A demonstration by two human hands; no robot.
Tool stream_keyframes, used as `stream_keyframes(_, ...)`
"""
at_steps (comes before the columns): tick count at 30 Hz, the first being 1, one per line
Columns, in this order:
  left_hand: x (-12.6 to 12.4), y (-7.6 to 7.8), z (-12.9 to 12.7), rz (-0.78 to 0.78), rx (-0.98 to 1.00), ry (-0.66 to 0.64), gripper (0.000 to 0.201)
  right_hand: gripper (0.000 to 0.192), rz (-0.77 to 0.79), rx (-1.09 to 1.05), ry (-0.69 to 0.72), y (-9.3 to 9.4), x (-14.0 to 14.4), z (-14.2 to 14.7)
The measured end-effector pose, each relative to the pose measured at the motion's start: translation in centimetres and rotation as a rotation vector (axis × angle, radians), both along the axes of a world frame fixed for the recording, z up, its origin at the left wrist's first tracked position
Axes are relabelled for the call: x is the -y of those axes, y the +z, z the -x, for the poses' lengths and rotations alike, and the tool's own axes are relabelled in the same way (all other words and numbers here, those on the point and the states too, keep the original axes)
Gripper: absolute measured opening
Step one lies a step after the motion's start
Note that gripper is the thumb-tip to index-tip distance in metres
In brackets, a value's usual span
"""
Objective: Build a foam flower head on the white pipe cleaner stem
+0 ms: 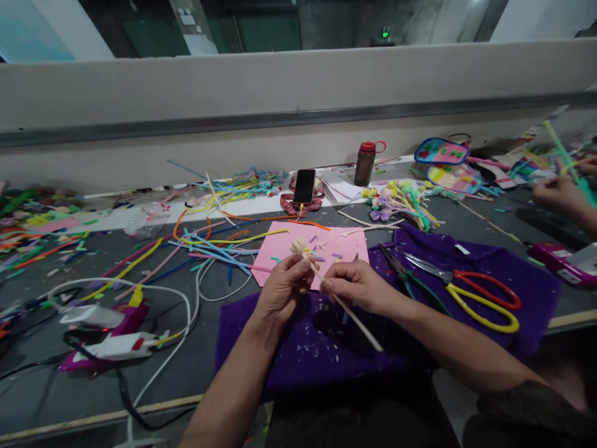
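Pliers (pixel 400 271) and scissors (pixel 446 275) near hands (pixel 353 284)

A person's two bare hands meet at close quarters in front of the body, just short of touching. The left hand (pixel 285 280) is raised with its thumb uppermost, thumb and fingers (pixel 302 269) pinched together at the tips. The right hand (pixel 352 283) comes in from the other side, knuckles up, its thumb and forefinger also drawn into a pinch. The left forearm (pixel 233 379) slants up from the lower edge of view; the right forearm (pixel 457 345) angles in from the lower right, bare below a dark sleeve (pixel 529 414).
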State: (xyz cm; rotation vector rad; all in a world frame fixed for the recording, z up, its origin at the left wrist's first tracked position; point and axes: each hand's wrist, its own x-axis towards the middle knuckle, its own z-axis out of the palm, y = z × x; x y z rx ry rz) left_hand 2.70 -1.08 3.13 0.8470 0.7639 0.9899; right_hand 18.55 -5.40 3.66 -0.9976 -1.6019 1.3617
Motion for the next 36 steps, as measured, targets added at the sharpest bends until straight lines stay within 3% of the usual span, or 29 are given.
stream_keyframes(8,-0.6,0.7,1.4,0.013,0.201,0.165,0.024,0.021,0.035,0.089,0.131,-0.9,1.1,0.8)
stream_keyframes(14,-1.8,1.8,3.8,-0.03,0.476,0.215,0.014,0.018,0.005,0.307,0.311,0.2,0.3,-1.6)
stream_keyframes(17,-2.1,2.1,4.4,-0.044,0.54,0.201,0.011,0.015,-0.033,0.351,0.21,0.9,-0.6,-3.7)
stream_keyframes(21,-2.0,1.8,4.1,0.011,0.477,0.129,0.011,0.015,-0.094,0.387,0.055,1.8,-2.6,-5.7)
stream_keyframes(25,-1.8,1.5,3.7,0.032,0.398,0.101,0.014,0.013,-0.338,0.747,0.074,2.1,-6.1,-5.6)
stream_keyframes(29,-1.6,1.5,3.6,0.027,0.363,0.074,0.017,0.026,-0.473,1.116,-0.019,0.9,-10.3,-4.1)
stream_keyframes(36,-1.3,1.1,3.4,0.02,0.33,0.028,0.021,0.023,-0.472,1.26,-0.03,-2.6,-13.4,-1.8)
